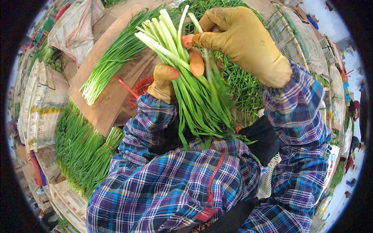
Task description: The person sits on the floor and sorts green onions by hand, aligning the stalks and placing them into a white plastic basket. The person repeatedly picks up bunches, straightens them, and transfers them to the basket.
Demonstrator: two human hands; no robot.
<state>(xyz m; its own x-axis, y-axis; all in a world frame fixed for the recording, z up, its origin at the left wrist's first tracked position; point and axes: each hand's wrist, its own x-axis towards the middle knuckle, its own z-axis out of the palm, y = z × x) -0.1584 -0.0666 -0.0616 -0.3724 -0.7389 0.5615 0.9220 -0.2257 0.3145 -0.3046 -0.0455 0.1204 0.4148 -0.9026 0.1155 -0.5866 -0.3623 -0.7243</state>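
Observation:
My left hand (pixel 164 83), in a tan glove with orange fingertips, is closed around a bunch of garlic chives (pixel 192 87). Their pale stem ends point up and their green leaves hang toward my lap. My right hand (pixel 242 40), in a similar glove, pinches a single pale stalk (pixel 195 23) between thumb and forefinger, just right of the bunch. On the brown board (pixel 102 112) at the left lies another sheaf of chives (pixel 116 55), with a red tie (pixel 125 86) beside it. More red ties (pixel 142 87) lie in a heap behind my left wrist.
Tied bundles of chives (pixel 84 151) are stacked at the lower left. Loose green leaves (pixel 244 84) cover the ground beyond my right hand. Plastic crates (pixel 43 107) stand at the left, and another crate (pixel 284 38) at the upper right. A woven sack (pixel 75 32) lies at the upper left.

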